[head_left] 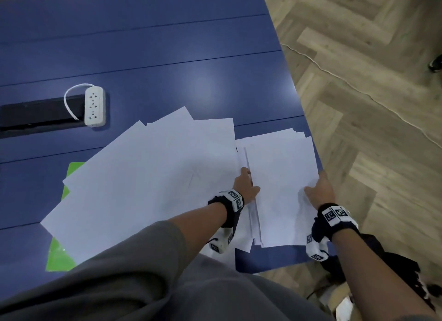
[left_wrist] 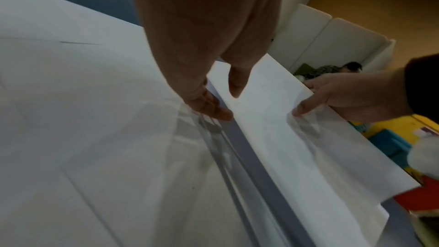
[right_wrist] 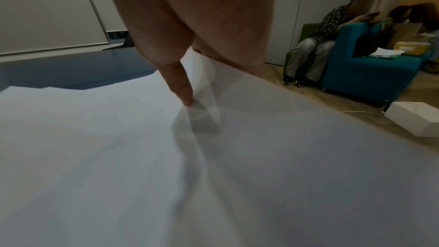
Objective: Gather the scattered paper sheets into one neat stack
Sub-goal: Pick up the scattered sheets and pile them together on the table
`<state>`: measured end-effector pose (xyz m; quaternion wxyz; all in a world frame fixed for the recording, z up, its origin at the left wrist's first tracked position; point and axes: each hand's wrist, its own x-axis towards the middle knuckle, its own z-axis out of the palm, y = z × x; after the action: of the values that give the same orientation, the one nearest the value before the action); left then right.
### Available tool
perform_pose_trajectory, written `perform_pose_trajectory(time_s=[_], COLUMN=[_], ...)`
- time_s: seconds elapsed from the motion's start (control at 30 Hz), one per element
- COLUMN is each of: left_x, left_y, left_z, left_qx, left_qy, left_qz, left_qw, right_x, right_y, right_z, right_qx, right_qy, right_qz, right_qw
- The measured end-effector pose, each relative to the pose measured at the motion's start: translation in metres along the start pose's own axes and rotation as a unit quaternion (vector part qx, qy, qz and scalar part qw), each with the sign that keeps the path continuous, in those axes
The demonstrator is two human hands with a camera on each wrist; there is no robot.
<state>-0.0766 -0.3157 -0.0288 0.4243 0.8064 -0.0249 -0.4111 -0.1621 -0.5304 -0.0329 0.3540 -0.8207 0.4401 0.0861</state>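
Note:
A loose stack of white sheets lies by the right edge of the blue table. My left hand pinches the stack's left edge, thumb on top and fingers beneath. My right hand grips the right edge, its thumb pressing a crease into the top sheet while the fingers stay hidden under it. The stack's edges are uneven. More white sheets lie fanned and overlapping to the left of the stack, reaching up to it.
A green sheet shows under the fanned papers. A white power strip sits by a black cable slot further back. The table ends just right of the stack, above wooden floor. People sit on a blue sofa.

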Motion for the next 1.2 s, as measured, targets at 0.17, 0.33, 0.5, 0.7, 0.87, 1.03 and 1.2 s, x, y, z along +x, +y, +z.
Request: perform_pose_trajectory(time_s=[0.17, 0.33, 0.5, 0.7, 0.87, 1.03, 1.2], left_x=[-0.007, -0.009, -0.007, -0.012, -0.02, -0.03, -0.037], left_y=[0.001, 0.001, -0.002, -0.012, -0.033, -0.074, -0.105], left_z=[0.0, -0.001, -0.004, -0.024, -0.065, -0.118, -0.141], left_qx=[0.093, 0.258, 0.302, 0.31, 0.378, 0.367, 0.317], left_qy=[-0.026, -0.118, -0.124, -0.091, 0.064, 0.178, 0.149], left_qz=[0.066, 0.041, 0.05, 0.042, 0.014, -0.112, -0.211], left_qw=[0.993, 0.958, 0.944, 0.945, 0.923, 0.906, 0.912], right_x=[0.001, -0.009, -0.019, -0.042, -0.05, -0.052, -0.054], right_y=[-0.001, -0.016, -0.033, -0.045, -0.043, -0.047, -0.047], right_z=[0.013, 0.026, 0.04, 0.068, 0.08, 0.09, 0.098], right_qx=[-0.045, -0.211, -0.232, -0.261, -0.294, -0.312, -0.331], right_qy=[0.038, 0.08, 0.016, -0.101, -0.102, -0.086, -0.081], right_qz=[0.01, -0.009, -0.144, -0.229, -0.205, -0.187, -0.173], right_qw=[0.998, 0.974, 0.962, 0.932, 0.928, 0.928, 0.924])
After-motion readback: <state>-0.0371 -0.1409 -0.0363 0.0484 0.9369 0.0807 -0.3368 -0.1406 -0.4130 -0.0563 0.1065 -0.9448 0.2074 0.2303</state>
